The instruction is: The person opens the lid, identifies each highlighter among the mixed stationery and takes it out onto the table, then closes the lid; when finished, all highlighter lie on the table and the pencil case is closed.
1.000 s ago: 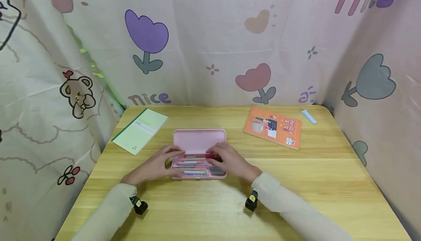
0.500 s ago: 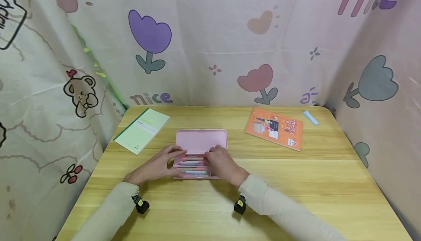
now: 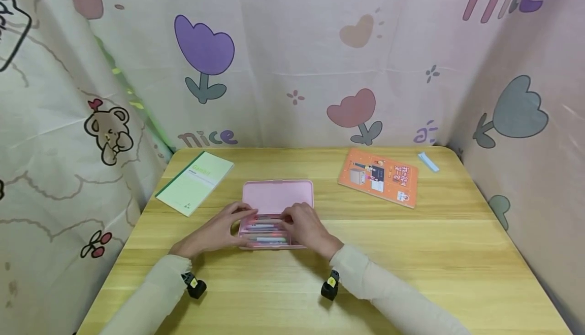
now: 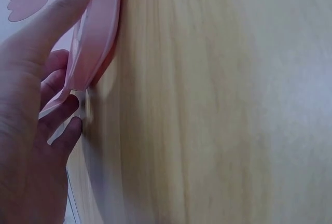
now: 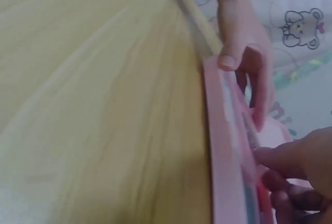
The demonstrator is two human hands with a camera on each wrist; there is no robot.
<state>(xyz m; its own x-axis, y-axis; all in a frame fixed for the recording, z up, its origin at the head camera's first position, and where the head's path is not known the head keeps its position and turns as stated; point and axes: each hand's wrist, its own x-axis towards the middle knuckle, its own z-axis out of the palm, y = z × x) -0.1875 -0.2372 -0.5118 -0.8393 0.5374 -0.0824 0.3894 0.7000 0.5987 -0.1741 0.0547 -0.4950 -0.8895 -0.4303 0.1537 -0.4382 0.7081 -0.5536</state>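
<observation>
Head: 2 hands, 1 pink pencil case (image 3: 278, 196) between them on the table (image 3: 388, 254), lid up. Left grip (image 3: 219, 229) clasps its left end, thumb near edge, fingers far edge. Right grip (image 3: 307, 227) curled over right part; can't tell if pinching anything. Pens (image 3: 262, 227) in two rows inside, count unclear. Beyond left grip: 1 green notebook (image 3: 195, 182). Beyond right: 1 orange book (image 3: 378, 178), 1 light-blue strip (image 3: 428, 162).

Left wrist: thumb on case rim.

Right wrist: 1 red item (image 5: 263, 203) in case beside right grip.
</observation>
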